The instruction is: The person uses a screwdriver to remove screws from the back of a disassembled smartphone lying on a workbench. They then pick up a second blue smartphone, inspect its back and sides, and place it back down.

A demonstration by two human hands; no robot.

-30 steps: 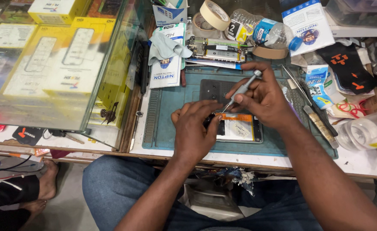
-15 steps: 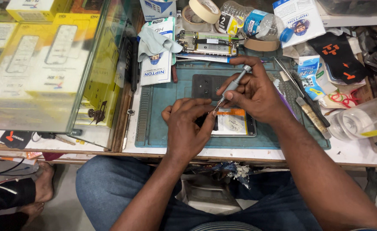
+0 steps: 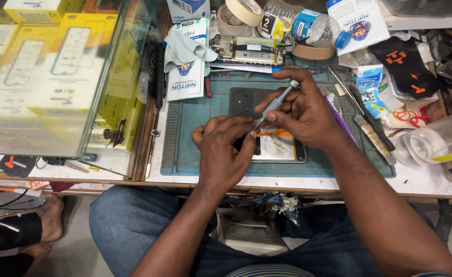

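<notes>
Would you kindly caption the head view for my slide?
Right hand holds slim grey metal screwdriver over opened phone on teal mat; left hand steadies it.

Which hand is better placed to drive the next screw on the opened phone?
Probably the right hand: it holds the screwdriver tip-down over the phone, while the left hand steadies it.

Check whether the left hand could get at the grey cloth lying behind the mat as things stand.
Probably yes: the left hand rests on the opened phone, and the teal mat between it and the grey cloth lies bare, nothing standing in the way.
</notes>
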